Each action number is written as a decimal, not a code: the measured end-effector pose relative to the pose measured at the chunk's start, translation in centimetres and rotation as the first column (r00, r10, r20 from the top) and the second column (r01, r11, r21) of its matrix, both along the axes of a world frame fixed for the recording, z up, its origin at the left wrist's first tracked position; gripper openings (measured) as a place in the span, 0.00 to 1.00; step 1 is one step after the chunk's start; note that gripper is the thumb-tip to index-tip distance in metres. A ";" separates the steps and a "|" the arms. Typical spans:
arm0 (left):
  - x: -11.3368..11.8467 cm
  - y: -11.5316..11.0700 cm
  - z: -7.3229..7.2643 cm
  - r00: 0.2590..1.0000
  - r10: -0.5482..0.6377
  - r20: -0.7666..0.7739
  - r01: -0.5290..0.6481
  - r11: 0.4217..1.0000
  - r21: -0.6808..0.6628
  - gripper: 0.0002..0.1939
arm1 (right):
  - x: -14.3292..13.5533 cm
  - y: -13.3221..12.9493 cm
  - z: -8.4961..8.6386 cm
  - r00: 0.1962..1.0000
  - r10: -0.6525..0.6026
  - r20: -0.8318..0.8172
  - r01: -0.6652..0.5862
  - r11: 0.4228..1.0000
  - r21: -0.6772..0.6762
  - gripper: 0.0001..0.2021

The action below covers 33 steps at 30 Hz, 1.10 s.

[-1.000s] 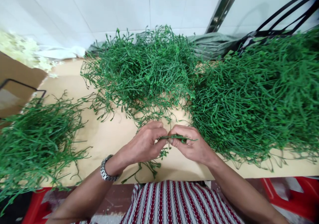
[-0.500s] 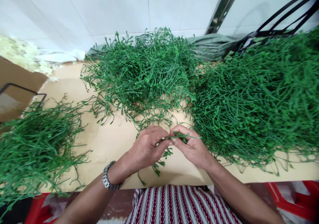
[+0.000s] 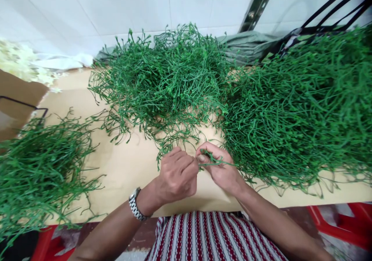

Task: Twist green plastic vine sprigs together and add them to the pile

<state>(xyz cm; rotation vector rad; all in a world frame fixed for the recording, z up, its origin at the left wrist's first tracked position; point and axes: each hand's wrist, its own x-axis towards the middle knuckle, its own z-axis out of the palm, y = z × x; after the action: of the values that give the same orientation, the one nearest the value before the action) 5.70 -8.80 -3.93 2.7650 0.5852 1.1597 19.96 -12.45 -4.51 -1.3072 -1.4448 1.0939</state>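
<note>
Both hands meet over the front of the table. My left hand (image 3: 178, 174), with a metal watch (image 3: 136, 203) on its wrist, is closed with its back turned up; its fingers hide most of what it grips. Thin green artificial stems (image 3: 213, 159) run from it across into my right hand (image 3: 222, 172), pinched between thumb and forefinger. Short green tips stick out over the right palm. Just beyond the hands, loose stems (image 3: 174, 137) trail from the middle pile (image 3: 168, 75).
A large pile of green stems (image 3: 296, 110) covers the right side, a smaller pile (image 3: 43, 168) the left. Behind the left pile are a cardboard box (image 3: 20, 102) and pale flowers (image 3: 17, 61). Red stools (image 3: 340, 230) stand below the table edge. A tiled wall (image 3: 130, 9) closes the back.
My left hand has rolled over so its back faces up, and the stem tips that hung beneath it are out of sight. The right hand keeps its pinch. The view has shifted slightly.
</note>
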 end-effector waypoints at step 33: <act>-0.2 0.3 0.2 0.982 0.145 0.118 -0.061 0.847 -0.528 0.05 | 1.2 0.0 -0.6 0.986 0.165 0.030 -0.167 0.982 0.090 0.13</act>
<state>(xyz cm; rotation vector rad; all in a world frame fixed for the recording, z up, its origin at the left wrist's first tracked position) 5.48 -8.53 -3.75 2.1835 0.8882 1.0269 21.15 -12.48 -5.14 -1.1544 -1.6251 1.1091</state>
